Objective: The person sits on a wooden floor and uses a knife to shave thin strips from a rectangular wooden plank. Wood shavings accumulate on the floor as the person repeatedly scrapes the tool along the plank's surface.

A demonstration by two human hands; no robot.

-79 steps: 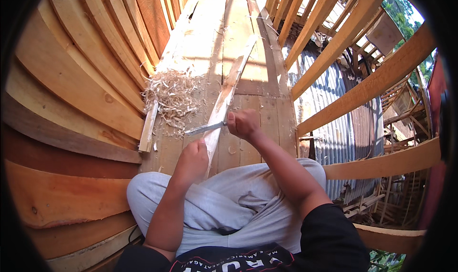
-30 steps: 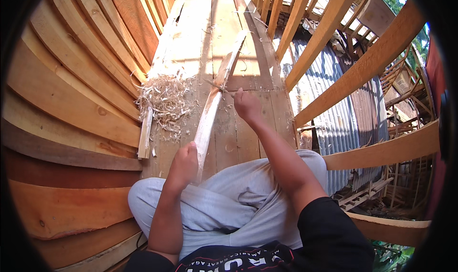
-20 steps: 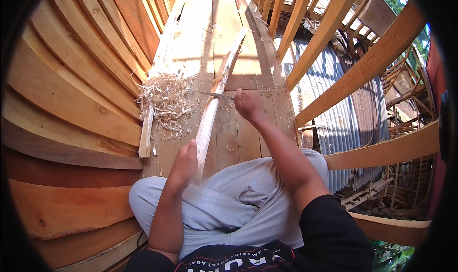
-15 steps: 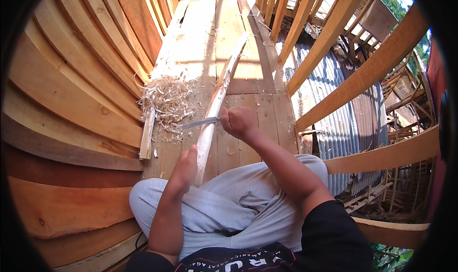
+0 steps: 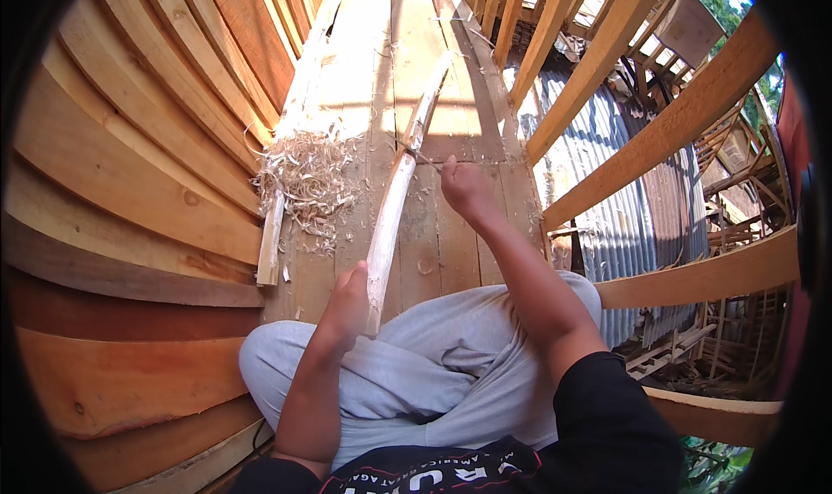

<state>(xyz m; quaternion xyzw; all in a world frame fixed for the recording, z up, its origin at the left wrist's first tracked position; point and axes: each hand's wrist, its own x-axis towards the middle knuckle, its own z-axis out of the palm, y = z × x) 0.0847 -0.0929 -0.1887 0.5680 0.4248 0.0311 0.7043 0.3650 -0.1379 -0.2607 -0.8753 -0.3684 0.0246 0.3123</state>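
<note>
Head view: we see the left hand (image 5: 348, 296) grasping the pale wooden stick (image 5: 397, 195) near its close end, fingertips hidden; the stick slants away above the plank floor (image 5: 451, 225). Right hand (image 5: 469, 188) clenched on a knife (image 5: 423, 156), handle concealed; blade crosses the stick, edge-on, its outline hard to make out.

White lettering (image 5: 470, 473) — across a black shirt (image 5: 611, 412)
</note>
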